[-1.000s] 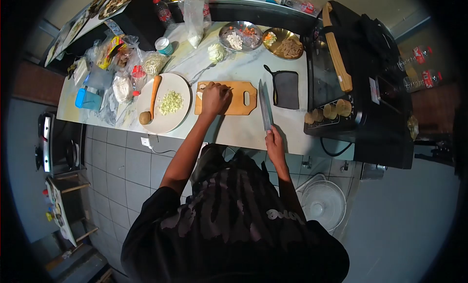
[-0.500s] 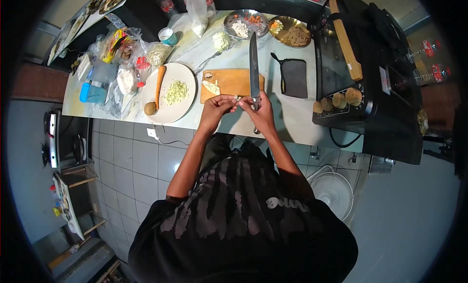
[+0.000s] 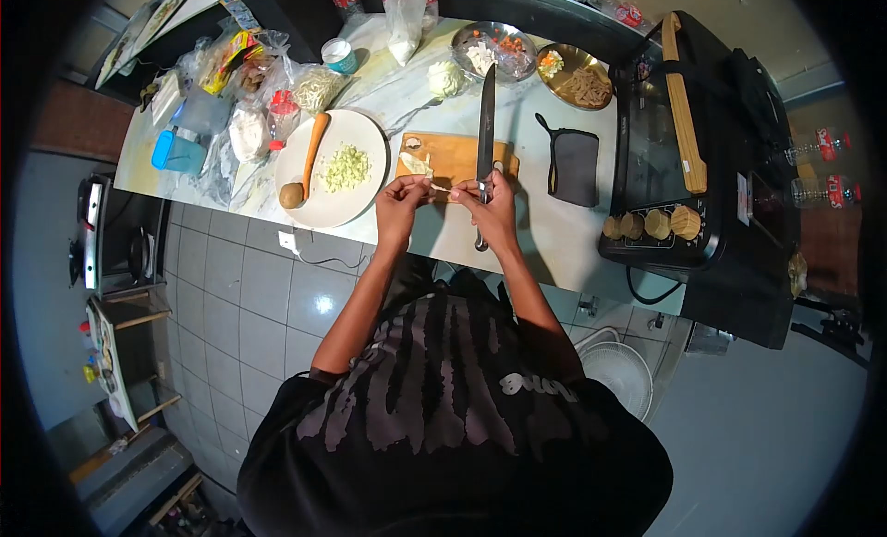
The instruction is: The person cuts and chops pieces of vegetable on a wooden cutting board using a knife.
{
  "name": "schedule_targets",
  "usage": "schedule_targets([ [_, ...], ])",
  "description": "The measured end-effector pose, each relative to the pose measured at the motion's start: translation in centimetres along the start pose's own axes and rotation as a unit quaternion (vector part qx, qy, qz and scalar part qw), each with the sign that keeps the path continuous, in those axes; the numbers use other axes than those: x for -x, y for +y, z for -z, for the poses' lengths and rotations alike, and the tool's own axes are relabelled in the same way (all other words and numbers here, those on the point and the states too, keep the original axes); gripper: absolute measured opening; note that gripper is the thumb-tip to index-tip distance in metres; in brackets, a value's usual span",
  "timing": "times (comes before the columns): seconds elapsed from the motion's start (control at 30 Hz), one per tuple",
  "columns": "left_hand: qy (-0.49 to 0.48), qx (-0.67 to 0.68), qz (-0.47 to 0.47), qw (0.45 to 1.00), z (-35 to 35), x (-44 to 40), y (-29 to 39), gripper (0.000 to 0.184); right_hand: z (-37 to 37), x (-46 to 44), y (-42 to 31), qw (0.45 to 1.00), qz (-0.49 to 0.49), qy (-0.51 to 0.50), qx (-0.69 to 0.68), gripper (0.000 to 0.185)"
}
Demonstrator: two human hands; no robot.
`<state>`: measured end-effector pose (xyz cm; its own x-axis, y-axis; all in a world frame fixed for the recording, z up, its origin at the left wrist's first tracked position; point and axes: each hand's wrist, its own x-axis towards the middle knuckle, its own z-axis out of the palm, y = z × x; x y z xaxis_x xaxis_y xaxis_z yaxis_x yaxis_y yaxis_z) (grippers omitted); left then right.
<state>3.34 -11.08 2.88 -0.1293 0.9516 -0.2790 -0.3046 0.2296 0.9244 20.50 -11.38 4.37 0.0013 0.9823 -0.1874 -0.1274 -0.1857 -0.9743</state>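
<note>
My left hand [image 3: 400, 211] is closed in a pinch at the front edge of the wooden cutting board [image 3: 455, 147]. My right hand [image 3: 492, 215] grips a long kitchen knife [image 3: 487, 121], its blade pointing away from me over the board. A thin pale strip [image 3: 440, 189] stretches between the fingertips of both hands; its kind is too small to make out. Pale, leaf-like pieces [image 3: 415, 164] lie on the left part of the board. To the left, a white plate [image 3: 365, 181] carries chopped pale-green vegetable [image 3: 346, 168] and a wooden-handled tool [image 3: 316, 149].
A black pouch or pot holder [image 3: 575, 167] lies right of the board, beside a black oven [image 3: 647, 158]. Behind stand a cabbage piece [image 3: 444, 78], a metal plate [image 3: 469, 40] and a bowl [image 3: 605, 77] with food. Plastic bags [image 3: 319, 86] and a blue-lidded container [image 3: 177, 152] crowd the left.
My hands have drawn slightly apart, and the pale strip now shows between them. The knife stays in my right hand. The camera view has shifted and turned a little.
</note>
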Motion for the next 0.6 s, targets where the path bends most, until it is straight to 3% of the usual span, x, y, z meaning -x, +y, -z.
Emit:
schedule_targets([
  [0.23, -0.028, -0.152, -0.157, 0.975, -0.7, -2.2, -0.4, 0.008, 0.2, -2.6, 2.1, 0.996, 0.010, 0.056, 0.064, 0.030],
  [0.37, -0.071, -0.316, -0.147, 0.934, -1.0, -3.3, 1.2, 0.010, 0.0, -4.9, 4.1, 0.988, 0.097, 0.088, 0.080, 0.028],
  [0.43, -0.100, -0.367, -0.120, 0.917, -1.4, -4.4, 2.0, 0.011, 0.2, -5.8, 4.1, 0.952, 0.153, 0.119, 0.236, 0.027],
  [0.5, -0.148, -0.407, -0.191, 0.881, -1.4, -5.4, 1.8, 0.016, 0.1, -6.6, 4.1, 0.952, 0.144, 0.120, 0.241, 0.028],
  [0.57, -0.179, -0.435, -0.201, 0.860, -1.7, -5.8, 2.4, 0.021, 0.1, -7.4, 4.0, 0.953, 0.133, 0.122, 0.243, 0.028],
  [0.6, -0.193, -0.450, -0.238, 0.839, -1.7, -6.1, 2.2, 0.023, 0.2, -7.7, 3.6, 0.910, 0.161, 0.143, 0.354, 0.029],
])
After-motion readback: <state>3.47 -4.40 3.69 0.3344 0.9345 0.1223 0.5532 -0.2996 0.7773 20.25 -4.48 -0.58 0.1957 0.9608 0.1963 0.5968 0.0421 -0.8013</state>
